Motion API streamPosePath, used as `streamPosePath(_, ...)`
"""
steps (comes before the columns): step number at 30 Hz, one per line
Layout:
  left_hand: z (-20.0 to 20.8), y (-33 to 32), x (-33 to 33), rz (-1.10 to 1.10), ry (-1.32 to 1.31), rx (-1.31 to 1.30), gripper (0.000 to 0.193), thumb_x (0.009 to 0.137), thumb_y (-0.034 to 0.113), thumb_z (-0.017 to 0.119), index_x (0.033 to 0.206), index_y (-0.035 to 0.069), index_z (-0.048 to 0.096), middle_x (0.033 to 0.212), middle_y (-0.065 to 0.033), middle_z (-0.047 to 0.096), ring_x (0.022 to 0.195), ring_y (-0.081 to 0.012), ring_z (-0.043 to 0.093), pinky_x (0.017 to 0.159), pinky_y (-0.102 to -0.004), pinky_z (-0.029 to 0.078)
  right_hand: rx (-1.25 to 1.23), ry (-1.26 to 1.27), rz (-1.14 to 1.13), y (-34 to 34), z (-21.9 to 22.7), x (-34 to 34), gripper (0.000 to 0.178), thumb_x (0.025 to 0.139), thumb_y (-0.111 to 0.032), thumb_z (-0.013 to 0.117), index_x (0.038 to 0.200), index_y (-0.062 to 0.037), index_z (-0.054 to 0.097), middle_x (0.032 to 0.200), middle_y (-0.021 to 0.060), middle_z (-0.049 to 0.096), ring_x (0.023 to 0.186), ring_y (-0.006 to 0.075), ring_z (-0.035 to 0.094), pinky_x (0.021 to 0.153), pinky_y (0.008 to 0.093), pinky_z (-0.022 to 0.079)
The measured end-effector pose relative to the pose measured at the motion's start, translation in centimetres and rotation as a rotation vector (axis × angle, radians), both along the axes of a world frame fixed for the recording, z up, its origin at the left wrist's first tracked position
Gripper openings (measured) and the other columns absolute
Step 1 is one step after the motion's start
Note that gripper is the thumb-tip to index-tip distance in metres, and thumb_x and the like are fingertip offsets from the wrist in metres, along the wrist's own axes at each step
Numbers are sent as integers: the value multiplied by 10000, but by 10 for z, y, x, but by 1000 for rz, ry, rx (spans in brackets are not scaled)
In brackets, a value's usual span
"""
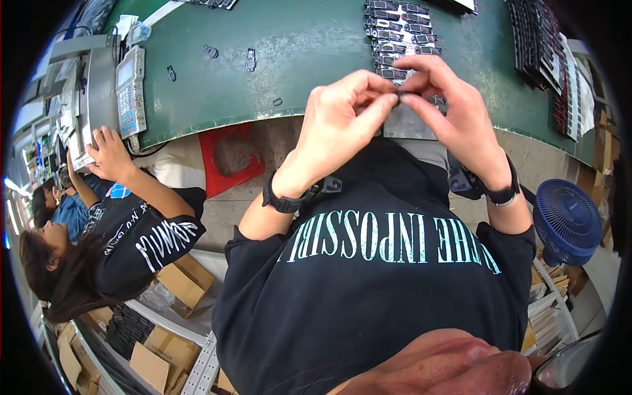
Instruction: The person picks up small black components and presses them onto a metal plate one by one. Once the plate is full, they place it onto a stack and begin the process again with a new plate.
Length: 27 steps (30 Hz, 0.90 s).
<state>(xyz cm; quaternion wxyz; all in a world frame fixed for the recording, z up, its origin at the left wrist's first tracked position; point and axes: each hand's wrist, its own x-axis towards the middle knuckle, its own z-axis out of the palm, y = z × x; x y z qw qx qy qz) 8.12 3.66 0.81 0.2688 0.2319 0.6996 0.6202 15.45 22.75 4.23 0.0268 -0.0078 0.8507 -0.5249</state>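
My left hand (pixel 336 122) and my right hand (pixel 454 105) meet over the front edge of the green table (pixel 217 92). Thumbs and fingertips of both pinch one small dark part (pixel 399 94), mostly covered by the fingers, so its kind cannot be made out. Just beyond my hands, small black modules with grey rectangular faces (pixel 388 48) lie in rows on a light backing. A grey metal plate (pixel 409 125) shows beneath my hands at the table edge. Left of them lie a loose black module (pixel 251 60), another (pixel 210 51), and a small dark ring (pixel 277 102).
At the left stands a grey device with a keypad (pixel 130 92), near a co-worker's hand (pixel 110 155). Stacked black strips with red wires (pixel 534 49) occupy the table's right side. A blue fan (pixel 569 220) is by my right elbow. A red stool (pixel 210 161) and cardboard boxes (pixel 184 283) sit lower left.
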Motion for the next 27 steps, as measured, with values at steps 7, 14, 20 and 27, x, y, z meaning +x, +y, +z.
streamPosePath(7, -8, -3, -5, 22, 1, -183, 209, 886, 138, 710, 995, -29, 647, 825, -108, 749, 718, -152, 716, 698, -290, 556, 195, 149, -98, 38, 10, 4, 355, 973, -35, 605, 1325, 5, 595, 1136, 67, 675, 1044, 125, 627, 951, 274, 487)
streamPosePath(14, -7, -2, 9, 54, 110, -261, 199, 885, 148, 713, 966, -11, 625, 802, -107, 740, 705, -192, 718, 683, -313, 553, 35, 155, -283, 89, -3, 5, 314, 1009, -96, 601, 1306, 3, 621, 1217, 63, 675, 1099, 125, 620, 980, 248, 457)
streamPosePath(20, -16, -16, 33, 256, 604, -272, 197, 889, 206, 733, 950, 38, 651, 777, -108, 709, 692, -286, 697, 638, -366, 546, 406, 249, -378, 170, -23, 30, 336, 999, -205, 624, 1287, -36, 661, 1134, 74, 721, 991, 126, 656, 876, 237, 485)
streamPosePath(27, -58, -69, 45, 504, 1094, -922, 179, 894, 248, 715, 969, 87, 691, 981, -102, 674, 887, -297, 673, 727, -423, 544, 761, 224, -554, 219, -59, 71, 352, 988, -265, 636, 1241, -25, 684, 1131, 121, 739, 1021, 174, 686, 904, 292, 506)
